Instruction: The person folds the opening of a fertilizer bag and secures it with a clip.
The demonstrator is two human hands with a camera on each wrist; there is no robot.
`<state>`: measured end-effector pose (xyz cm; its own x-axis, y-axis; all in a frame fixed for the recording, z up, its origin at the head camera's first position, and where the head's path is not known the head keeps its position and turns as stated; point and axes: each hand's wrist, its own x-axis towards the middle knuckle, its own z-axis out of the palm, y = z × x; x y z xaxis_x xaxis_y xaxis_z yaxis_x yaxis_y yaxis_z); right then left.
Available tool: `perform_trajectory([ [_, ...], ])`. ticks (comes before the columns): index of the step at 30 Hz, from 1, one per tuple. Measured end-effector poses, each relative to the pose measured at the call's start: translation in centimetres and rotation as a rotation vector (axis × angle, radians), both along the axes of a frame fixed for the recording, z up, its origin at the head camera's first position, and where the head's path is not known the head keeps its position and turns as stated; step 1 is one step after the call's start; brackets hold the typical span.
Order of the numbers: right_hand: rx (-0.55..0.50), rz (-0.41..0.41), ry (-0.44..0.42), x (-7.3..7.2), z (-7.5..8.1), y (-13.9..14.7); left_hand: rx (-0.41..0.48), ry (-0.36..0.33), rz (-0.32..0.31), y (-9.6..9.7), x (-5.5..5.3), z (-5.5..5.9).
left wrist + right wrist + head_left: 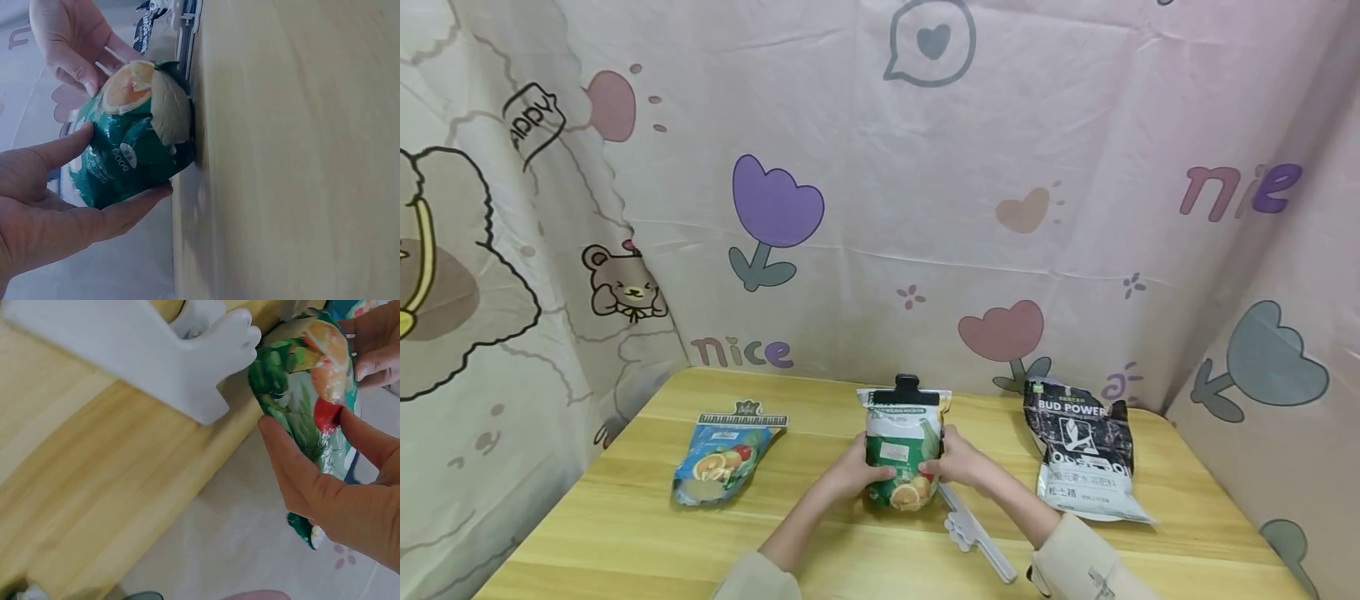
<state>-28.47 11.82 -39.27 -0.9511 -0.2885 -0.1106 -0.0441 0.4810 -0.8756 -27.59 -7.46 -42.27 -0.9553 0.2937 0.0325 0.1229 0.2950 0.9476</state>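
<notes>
A green and white bag [895, 451] with fruit pictures stands upright at mid-table, a black clip [907, 390] across its top. My left hand [854, 472] grips its left side, thumb over the front. On the opposite side my right hand [956, 459] holds it the same way. In the left wrist view the green bag [134, 147] shows its fruit print and pale bottom between both hands. The right wrist view has the right thumb and fingers around the bag [306, 419]. Close to its lower right lies a white sealing clip [976, 535] with a paw-shaped part.
To the left lies a blue fruit-print bag [722, 461] with a piano-key-patterned clip [744, 419] along its top. A black and white bag [1081, 450] leans at the right, near the back edge of the wooden table [617, 508]. Patterned curtain [865, 208] hangs behind and at both sides.
</notes>
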Motion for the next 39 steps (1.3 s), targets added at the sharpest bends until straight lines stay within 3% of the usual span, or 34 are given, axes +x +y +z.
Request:
perform_trajectory([
  [4, -0.051, 0.006, -0.095, 0.1, -0.1, -0.7, 0.007, -0.003, -0.013, -0.8, 0.1, -0.1],
  [10, -0.087, 0.097, -0.191, -0.1, -0.4, -1.6, -0.044, -0.052, -0.02, -2.3, 0.3, 0.1],
  [18, -0.023, 0.103, -0.222, -0.6, -1.2, -2.2, -0.14, -0.031, -0.008, -3.3, 0.4, -0.2],
  [29, -0.046, 0.164, -0.239, -1.3, -1.7, -2.9, -0.21, -0.047, 0.038, -4.0, 0.0, 0.0],
  [39, -0.06, 0.134, -0.239, -1.4, -1.9, -2.8, -0.198, -0.054, 0.032, -3.8, 0.0, 0.0],
])
